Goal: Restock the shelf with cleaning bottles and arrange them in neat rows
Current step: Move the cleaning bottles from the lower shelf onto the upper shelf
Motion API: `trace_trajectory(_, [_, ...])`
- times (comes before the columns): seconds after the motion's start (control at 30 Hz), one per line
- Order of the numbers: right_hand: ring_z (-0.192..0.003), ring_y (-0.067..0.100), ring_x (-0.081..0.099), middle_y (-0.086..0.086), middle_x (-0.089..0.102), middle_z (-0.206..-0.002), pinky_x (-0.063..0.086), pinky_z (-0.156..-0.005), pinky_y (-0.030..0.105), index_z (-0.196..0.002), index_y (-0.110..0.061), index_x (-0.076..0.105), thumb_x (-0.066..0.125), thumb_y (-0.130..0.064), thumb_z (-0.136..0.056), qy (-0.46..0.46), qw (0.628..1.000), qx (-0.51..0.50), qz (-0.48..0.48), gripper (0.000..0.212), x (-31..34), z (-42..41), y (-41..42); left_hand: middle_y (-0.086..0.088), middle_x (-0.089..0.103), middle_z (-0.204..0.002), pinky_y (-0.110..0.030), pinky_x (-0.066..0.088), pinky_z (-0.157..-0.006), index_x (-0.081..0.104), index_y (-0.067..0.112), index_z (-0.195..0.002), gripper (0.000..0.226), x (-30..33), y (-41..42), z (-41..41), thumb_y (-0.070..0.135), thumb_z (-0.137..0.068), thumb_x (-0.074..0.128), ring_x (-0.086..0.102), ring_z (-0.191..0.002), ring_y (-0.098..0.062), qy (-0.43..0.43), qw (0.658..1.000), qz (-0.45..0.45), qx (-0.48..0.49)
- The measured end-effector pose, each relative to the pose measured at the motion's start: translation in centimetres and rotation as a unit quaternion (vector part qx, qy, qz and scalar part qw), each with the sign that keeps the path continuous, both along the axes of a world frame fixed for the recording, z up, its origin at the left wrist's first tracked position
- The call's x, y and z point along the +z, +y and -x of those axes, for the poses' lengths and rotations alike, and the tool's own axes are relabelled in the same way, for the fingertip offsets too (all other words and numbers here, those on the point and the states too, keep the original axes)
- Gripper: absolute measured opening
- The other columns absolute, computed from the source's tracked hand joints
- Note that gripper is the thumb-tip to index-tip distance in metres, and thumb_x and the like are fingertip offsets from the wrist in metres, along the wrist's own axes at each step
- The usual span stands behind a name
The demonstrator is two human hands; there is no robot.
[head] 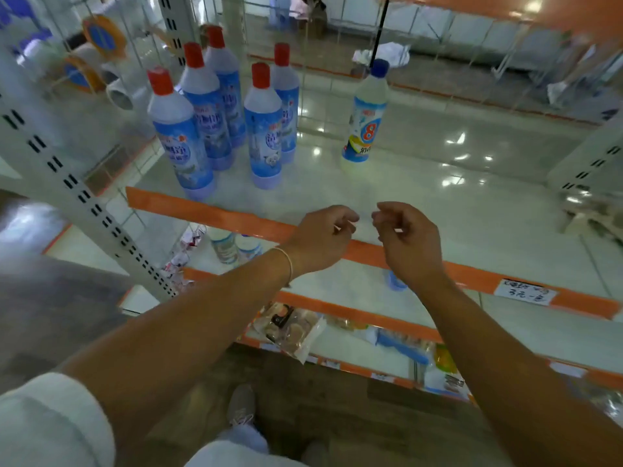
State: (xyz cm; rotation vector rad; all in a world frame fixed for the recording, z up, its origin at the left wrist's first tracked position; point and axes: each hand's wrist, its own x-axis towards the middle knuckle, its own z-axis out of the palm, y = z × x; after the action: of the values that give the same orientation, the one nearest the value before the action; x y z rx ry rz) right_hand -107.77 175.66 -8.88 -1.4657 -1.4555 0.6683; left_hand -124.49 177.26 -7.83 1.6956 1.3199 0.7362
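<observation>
The bottle with the blue cap (pixel 365 112), right of the centre of the frame, has a big number 8 on its label. The red-capped bottles (pixel 263 129) at the upper left carry Chinese characters, too blurred to read. A handwritten price tag (pixel 524 291) on the orange shelf edge (pixel 236 220), at the right, also cannot be read.

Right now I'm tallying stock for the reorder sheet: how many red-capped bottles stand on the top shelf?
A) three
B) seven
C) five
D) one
C: five red-capped bottles stand in two rows at the left of the top shelf, while the only other bottle there, the blue-capped bottle, stands apart to their right.
</observation>
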Motion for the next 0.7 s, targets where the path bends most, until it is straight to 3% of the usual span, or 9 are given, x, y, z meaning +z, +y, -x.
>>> trace_trajectory(0.13, [-0.085, 0.004, 0.068, -0.011, 0.07, -0.092, 0.053, -0.077, 0.018, -0.107, -0.024, 0.065, 0.06, -0.012, -0.092, -0.03, 0.999, 0.037, 0.011, 0.02, -3.2, -2.6, -4.6, 0.0, 0.065, -0.107, -0.024, 0.047, -0.088, 0.063, 0.012, -0.115, 0.03, -2.7, -2.9, -2.7, 0.006, -0.09, 0.048, 0.061, -0.102, -0.017, 0.059, 0.996, 0.035, -0.061])
trace_trajectory(0.3, [-0.088, 0.009, 0.068, -0.003, 0.072, -0.096, 0.056, -0.079, 0.025, -0.109, -0.024, 0.066, 0.06, -0.016, -0.091, -0.05, 0.992, 0.056, 0.103, 0.02, -9.5, -4.9, -7.6, -0.005, 0.054, -0.133, -0.025, 0.045, -0.088, 0.047, 0.018, -0.135, 0.047, -6.9, -5.6, -3.8, 0.012, -0.089, 0.049, 0.054, -0.115, -0.02, 0.134, 0.979, 0.147, -0.045])
trace_trajectory(0.47, [-0.082, 0.008, 0.064, -0.002, 0.07, -0.089, 0.047, -0.073, 0.005, -0.107, -0.016, 0.069, 0.064, -0.016, -0.09, -0.082, 0.983, 0.031, 0.163, 0.018, -13.2, -6.1, -8.6, -0.006, 0.042, -0.145, -0.032, 0.047, -0.091, 0.033, 0.02, -0.144, 0.057, -9.0, -6.8, -4.0, 0.012, -0.089, 0.05, 0.049, -0.124, -0.025, 0.137, 0.972, 0.19, -0.024])
trace_trajectory(0.6, [-0.084, 0.012, 0.063, -0.005, 0.066, -0.087, 0.049, -0.08, 0.024, -0.11, -0.015, 0.068, 0.063, -0.018, -0.09, -0.081, 0.972, 0.003, 0.222, 0.021, -15.2, -6.6, -7.6, -0.007, 0.038, -0.149, -0.027, 0.041, -0.083, 0.03, 0.019, -0.146, 0.058, -11.4, -6.4, -3.8, 0.014, -0.091, 0.048, 0.048, -0.124, -0.027, 0.136, 0.972, 0.192, -0.023])
trace_trajectory(0.7, [-0.085, 0.014, 0.061, -0.003, 0.066, -0.09, 0.045, -0.078, 0.024, -0.113, -0.015, 0.068, 0.064, -0.024, -0.088, -0.095, 0.963, -0.029, 0.249, 0.027, -17.0, -7.2, -5.6, -0.008, 0.038, -0.149, -0.028, 0.039, -0.086, 0.03, 0.018, -0.146, 0.056, -13.7, -5.8, -3.5, 0.016, -0.092, 0.047, 0.047, -0.126, -0.028, 0.138, 0.973, 0.183, -0.021])
